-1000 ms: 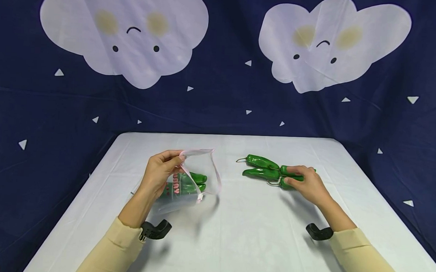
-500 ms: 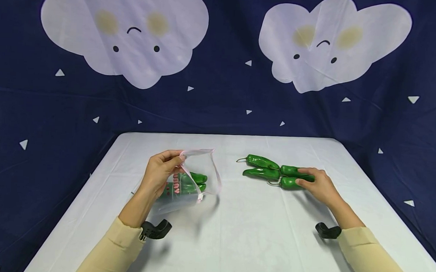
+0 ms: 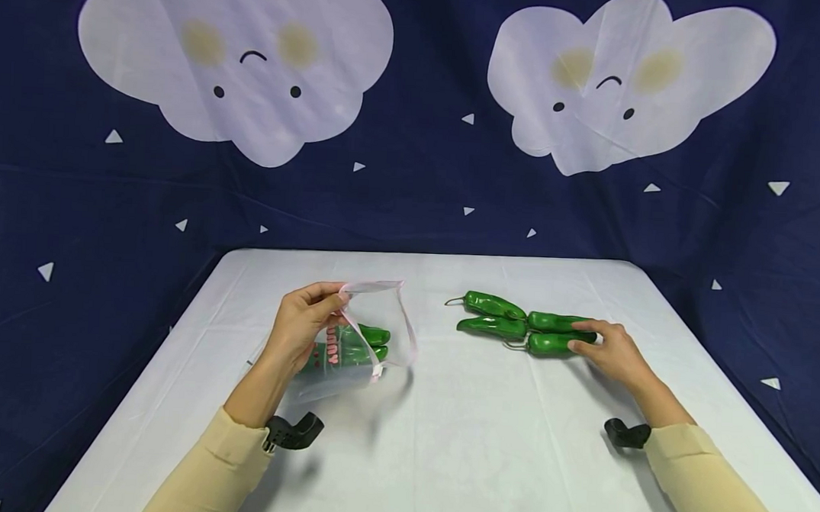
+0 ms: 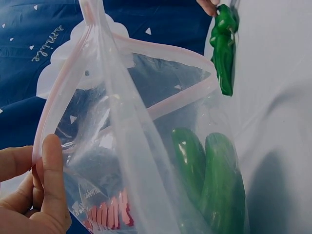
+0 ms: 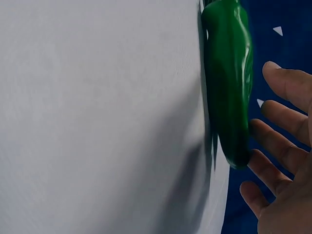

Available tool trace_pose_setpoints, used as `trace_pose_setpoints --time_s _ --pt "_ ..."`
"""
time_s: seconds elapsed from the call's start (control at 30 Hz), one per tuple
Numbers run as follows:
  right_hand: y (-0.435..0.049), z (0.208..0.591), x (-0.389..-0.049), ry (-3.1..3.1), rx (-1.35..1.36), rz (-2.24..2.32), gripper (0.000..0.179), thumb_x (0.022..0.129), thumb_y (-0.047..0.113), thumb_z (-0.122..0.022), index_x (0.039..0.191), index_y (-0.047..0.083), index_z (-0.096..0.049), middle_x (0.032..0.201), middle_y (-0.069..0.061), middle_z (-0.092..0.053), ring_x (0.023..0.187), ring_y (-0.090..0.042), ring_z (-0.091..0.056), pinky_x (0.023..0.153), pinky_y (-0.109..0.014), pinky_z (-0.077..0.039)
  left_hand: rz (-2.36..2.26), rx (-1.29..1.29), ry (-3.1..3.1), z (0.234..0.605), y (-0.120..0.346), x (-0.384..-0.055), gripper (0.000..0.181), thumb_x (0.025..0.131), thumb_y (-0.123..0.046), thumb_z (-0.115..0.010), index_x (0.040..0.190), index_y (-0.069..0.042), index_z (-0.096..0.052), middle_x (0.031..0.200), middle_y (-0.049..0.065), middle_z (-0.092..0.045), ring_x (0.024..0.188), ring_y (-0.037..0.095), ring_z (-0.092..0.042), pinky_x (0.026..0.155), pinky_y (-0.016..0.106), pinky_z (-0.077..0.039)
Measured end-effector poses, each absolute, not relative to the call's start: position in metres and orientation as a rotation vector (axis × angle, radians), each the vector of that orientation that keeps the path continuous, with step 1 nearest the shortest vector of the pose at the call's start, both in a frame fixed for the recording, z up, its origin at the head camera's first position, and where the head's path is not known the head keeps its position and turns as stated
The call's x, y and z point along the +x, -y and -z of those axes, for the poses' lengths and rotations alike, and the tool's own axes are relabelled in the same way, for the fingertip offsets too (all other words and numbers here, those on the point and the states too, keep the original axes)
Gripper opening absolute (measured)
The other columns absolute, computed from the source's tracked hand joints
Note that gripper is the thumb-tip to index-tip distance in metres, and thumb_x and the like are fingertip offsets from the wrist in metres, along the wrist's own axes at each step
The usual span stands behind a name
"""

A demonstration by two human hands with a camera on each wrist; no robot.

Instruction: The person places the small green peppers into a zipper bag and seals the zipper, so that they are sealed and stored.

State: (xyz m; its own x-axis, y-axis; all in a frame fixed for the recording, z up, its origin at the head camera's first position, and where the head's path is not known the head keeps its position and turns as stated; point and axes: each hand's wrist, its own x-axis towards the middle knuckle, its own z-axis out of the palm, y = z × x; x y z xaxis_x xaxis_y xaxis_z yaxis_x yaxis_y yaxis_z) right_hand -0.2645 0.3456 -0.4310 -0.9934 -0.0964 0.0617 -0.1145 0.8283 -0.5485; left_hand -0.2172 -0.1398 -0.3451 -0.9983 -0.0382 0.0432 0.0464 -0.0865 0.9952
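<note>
Clear plastic, gaping on one side, makes up the bag [image 4: 141, 165], whose pink-edged rim [image 4: 180, 94] is pinched between the thumb and fingers of the left hand [image 3: 297, 320]. Two bagged peppers [image 4: 225, 185] lie inside, next to each other, with their ends toward the rim. Well apart from the bag, four loose peppers [image 3: 495, 327] lie on the white table [image 3: 477, 450] in two pairs, one pair set end to end with the other. The right hand [image 3: 619, 353] is at the tapered tips of the pair farther from the bag, fingers spread and a little bent, gripping nothing; from these angles I cannot tell whether a fingertip touches a pepper or stops just short. Those tips look like a poor place to hold: the skins are glossy and narrow there, so a pinch might slip, or the heavier stem end might swing down. A push from this side could drive the near pair into the other and skew the row, since they lie so close. The bag has a weakness too. Only one side of its limp rim is held, so the free side could fold inward if brushed, and tipping it downward might let the bagged peppers slide out.
</note>
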Motion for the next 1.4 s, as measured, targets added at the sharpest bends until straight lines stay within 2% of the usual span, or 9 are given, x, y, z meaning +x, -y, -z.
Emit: trace_pose_setpoints --time_s 0.17,0.33,0.57,1.13,1.27,1.4 --pt "-0.349 0.433 -0.266 2.959 0.196 -0.877 0.051 0.088 0.034 -0.065 0.125 0.001 -0.056 0.132 -0.035 -0.045 0.122 -0.053 -0.037 0.097 -0.067 -0.035 2.277 -0.007 2.079 0.346 0.140 -0.218 0.032 0.090 -0.004 -0.061 0.118 0.012 -0.056 0.081 -0.004 -0.060 0.062 0.008 -0.060 0.061 0.017 -0.057" --pt "-0.351 0.435 -0.266 2.999 0.190 -0.890 0.054 0.088 0.038 -0.064 0.127 0.001 -0.055 0.134 -0.034 -0.043 0.123 -0.054 -0.034 0.097 -0.068 -0.034 2.281 -0.006 2.075 0.346 0.140 -0.218 0.032 0.090 -0.004 -0.060 0.117 0.012 -0.056 0.081 -0.003 -0.059 0.062 0.008 -0.060 0.061 0.017 -0.057" --pt "-0.352 0.440 -0.266 3.022 0.231 -0.862 0.054 0.088 0.038 -0.065 0.126 0.002 -0.056 0.134 -0.033 -0.046 0.121 -0.053 -0.038 0.096 -0.066 -0.037 2.280 -0.004 2.075 0.346 0.140 -0.218 0.032 0.090 -0.004 -0.060 0.117 0.012 -0.056 0.080 -0.004 -0.059 0.063 0.008 -0.059 0.061 0.017 -0.057" --pt "-0.364 0.450 -0.257 3.067 0.285 -0.879 0.061 0.086 0.043 -0.065 0.132 0.005 -0.051 0.138 -0.034 -0.041 0.126 -0.053 -0.038 0.098 -0.066 -0.037 2.280 0.000 2.074 0.346 0.140 -0.218 0.032 0.090 -0.005 -0.061 0.117 0.012 -0.056 0.079 -0.004 -0.060 0.063 0.008 -0.060 0.061 0.017 -0.057" --pt "-0.366 0.451 -0.253 3.048 0.308 -0.884 0.058 0.087 0.040 -0.065 0.132 0.005 -0.052 0.137 -0.031 -0.045 0.121 -0.048 -0.045 0.094 -0.060 -0.042 2.271 0.006 2.084 0.346 0.139 -0.219 0.032 0.090 -0.005 -0.061 0.117 0.012 -0.056 0.079 -0.005 -0.060 0.063 0.009 -0.060 0.062 0.018 -0.057" --pt "-0.367 0.449 -0.248 3.024 0.322 -0.858 0.054 0.087 0.039 -0.065 0.130 0.007 -0.055 0.130 -0.025 -0.053 0.106 -0.035 -0.056 0.083 -0.043 -0.049 2.269 0.006 2.086 0.347 0.139 -0.219 0.033 0.090 -0.005 -0.061 0.118 0.012 -0.056 0.079 -0.005 -0.060 0.064 0.009 -0.060 0.062 0.018 -0.058"
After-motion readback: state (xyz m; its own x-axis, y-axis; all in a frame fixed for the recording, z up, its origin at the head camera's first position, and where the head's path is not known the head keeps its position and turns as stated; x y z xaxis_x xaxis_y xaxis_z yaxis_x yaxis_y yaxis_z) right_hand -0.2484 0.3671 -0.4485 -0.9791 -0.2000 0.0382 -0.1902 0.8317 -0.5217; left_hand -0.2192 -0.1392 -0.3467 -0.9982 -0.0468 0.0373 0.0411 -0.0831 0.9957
